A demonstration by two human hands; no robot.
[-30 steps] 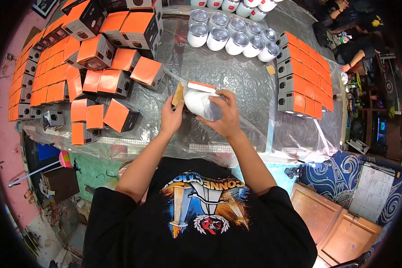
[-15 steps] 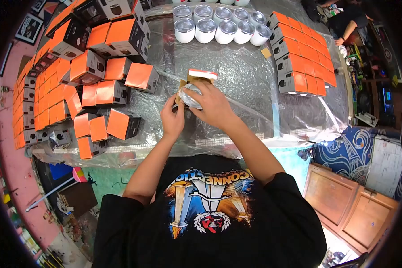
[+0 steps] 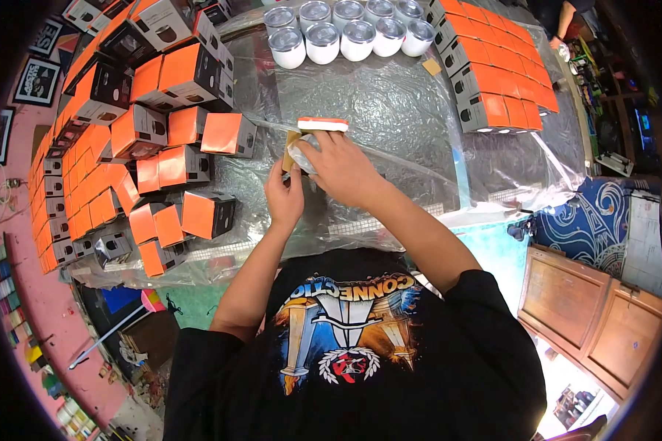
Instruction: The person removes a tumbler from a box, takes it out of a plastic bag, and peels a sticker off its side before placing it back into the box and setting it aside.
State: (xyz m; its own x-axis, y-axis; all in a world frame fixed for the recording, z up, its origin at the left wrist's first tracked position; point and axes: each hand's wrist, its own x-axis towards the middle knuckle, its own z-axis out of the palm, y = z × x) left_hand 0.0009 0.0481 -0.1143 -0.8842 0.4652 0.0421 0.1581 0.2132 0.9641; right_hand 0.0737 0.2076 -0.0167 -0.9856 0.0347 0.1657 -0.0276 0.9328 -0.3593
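Over the middle of the table, both hands meet at a small open cardboard box (image 3: 290, 151), its brown inner flap upright and its orange-and-white lid (image 3: 323, 124) standing out at the far side. My left hand (image 3: 284, 198) grips the near left side of the box with thumb and fingers. My right hand (image 3: 343, 169) is curled over a plastic-wrapped tumbler (image 3: 300, 156) at the box's opening, fingers bent around its top. Most of the tumbler and the box's body are hidden beneath the right hand.
White tumblers (image 3: 322, 45) with clear lids stand in rows at the back. Orange-topped boxes (image 3: 228, 134) are piled on the left, and a tight block of boxes (image 3: 496, 73) sits right. Plastic sheeting (image 3: 390, 176) covers the table. A person's arm (image 3: 564, 22) shows at the far right.
The right hand has turned and closed further over the wrapped tumbler, so less of it shows. The left hand stays at the box. The whole view has shifted slightly.
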